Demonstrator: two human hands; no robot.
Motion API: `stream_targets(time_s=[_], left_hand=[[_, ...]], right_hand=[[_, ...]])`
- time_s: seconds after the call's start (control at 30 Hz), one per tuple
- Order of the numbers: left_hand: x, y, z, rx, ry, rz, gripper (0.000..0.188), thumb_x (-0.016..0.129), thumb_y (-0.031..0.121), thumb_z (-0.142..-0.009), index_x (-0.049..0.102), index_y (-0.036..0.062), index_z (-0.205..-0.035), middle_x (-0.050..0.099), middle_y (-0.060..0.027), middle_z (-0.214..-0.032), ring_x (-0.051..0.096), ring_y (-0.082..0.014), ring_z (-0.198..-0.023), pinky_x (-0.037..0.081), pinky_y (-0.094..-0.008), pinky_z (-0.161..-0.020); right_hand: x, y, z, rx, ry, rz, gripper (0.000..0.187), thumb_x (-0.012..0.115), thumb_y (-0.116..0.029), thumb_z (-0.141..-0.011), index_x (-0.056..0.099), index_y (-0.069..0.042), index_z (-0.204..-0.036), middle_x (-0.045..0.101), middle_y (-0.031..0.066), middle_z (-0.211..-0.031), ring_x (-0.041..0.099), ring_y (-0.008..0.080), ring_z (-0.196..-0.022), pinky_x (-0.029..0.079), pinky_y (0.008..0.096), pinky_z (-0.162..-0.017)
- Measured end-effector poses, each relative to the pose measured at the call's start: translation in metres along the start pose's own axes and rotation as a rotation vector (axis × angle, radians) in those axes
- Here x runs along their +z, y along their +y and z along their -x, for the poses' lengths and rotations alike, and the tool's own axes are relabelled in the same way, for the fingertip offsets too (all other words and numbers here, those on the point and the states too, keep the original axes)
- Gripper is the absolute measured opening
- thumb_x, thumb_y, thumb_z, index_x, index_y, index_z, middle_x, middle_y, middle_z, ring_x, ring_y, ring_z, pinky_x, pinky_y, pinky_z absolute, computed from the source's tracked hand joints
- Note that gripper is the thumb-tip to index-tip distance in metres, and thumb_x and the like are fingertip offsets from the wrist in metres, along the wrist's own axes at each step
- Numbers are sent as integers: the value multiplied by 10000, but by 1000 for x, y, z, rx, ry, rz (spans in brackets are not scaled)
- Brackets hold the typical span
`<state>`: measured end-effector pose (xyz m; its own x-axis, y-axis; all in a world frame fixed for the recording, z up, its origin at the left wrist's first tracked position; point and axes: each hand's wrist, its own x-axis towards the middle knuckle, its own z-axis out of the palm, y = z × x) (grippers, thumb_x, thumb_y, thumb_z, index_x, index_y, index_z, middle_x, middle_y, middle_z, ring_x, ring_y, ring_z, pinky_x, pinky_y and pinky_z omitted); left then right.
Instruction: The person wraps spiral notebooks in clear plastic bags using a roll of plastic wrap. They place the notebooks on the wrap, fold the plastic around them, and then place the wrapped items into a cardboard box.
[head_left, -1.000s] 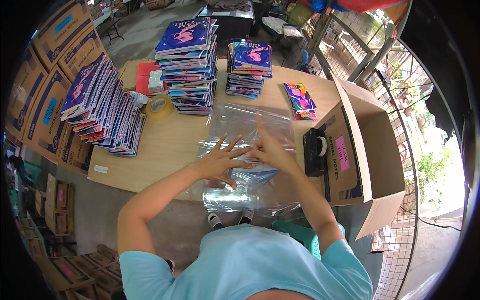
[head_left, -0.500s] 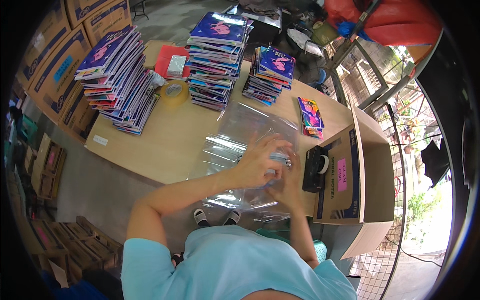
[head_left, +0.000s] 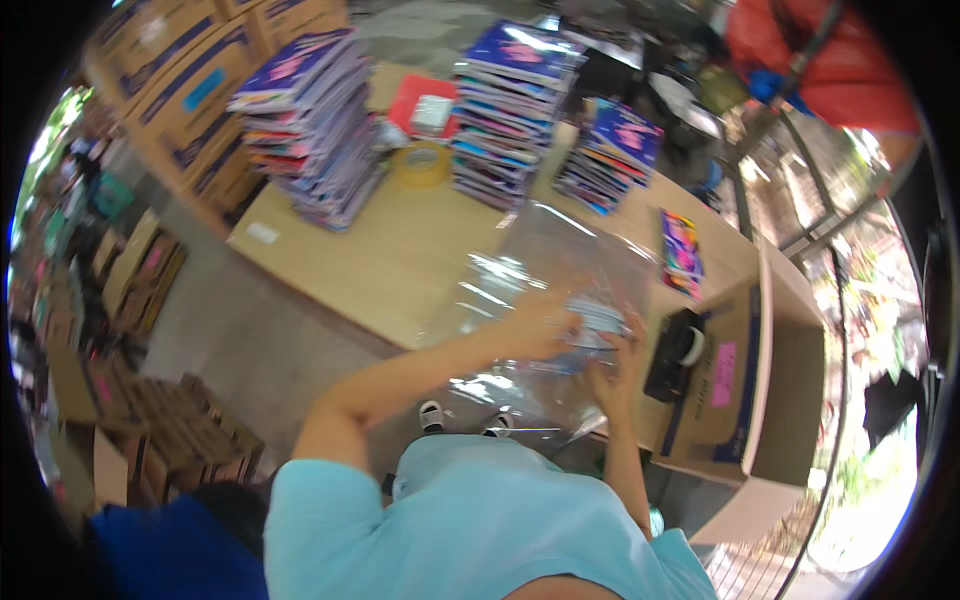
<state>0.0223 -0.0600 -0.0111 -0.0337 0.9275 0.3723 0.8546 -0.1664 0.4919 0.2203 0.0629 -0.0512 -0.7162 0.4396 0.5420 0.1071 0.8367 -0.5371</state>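
Note:
A large clear plastic bag or sheet (head_left: 500, 270) is spread over the near right of the table, its glossy folds catching the light. Over it, both my hands are closed around a thin pale blue-grey bundle (head_left: 600, 318), whose kind I cannot make out. My left hand (head_left: 540, 328) grips its left side, with the fingers blurred. At the bundle's right and near edge is my right hand (head_left: 615, 372), thumb and fingers bent against it.
Tall notebook stacks (head_left: 300, 130), (head_left: 515, 110) and a shorter stack (head_left: 612, 155) line the table (head_left: 350, 275). Yellow tape (head_left: 420, 165) lies between them. At right are colourful booklets (head_left: 682, 250), a black tape dispenser (head_left: 675, 355) and an open carton (head_left: 720, 390). Cartons (head_left: 200, 110) rise at left.
The whole view has swung left, so the table and stacks sit further right in the picture. My hands have shifted on the pale bundle, which now shows more of its flat face.

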Motion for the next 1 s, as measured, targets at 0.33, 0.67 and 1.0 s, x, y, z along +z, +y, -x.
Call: stream_targets(time_s=[0.33, 0.67, 1.0], left_hand=[[-17, 12, -48, -391, 292, 688, 658, 798, 184, -698, 513, 103, -1285, 561, -199, -1265, 598, -356, -1078, 457, -445, -923], [27, 21, 34, -355, 297, 248, 443, 856, 231, -643, 574, 98, -957, 420, -242, -1278, 473, -422, -1180, 404, -467, -981], [40, 14, 5, -382, 564, 447, 293, 816, 146, -662, 542, 40, -649, 562, -108, -820, 567, -296, -825, 456, -402, -703]], right_hand=[[-2, 20, -2, -7, -22, -208, 315, 766, -186, -772, 573, -65, -990, 367, 185, -1479, 335, 379, -1375, 287, 455, -1096], [-4, 26, -19, 268, 8, -604, 150, 755, -77, -772, 609, -52, -799, 375, 182, -1485, 443, 300, -1302, 408, 383, -985], [2, 57, -10, 190, 169, -392, 113, 739, -29, -797, 627, -20, -790, 451, 118, -1290, 561, 127, -883, 442, 205, -601]])
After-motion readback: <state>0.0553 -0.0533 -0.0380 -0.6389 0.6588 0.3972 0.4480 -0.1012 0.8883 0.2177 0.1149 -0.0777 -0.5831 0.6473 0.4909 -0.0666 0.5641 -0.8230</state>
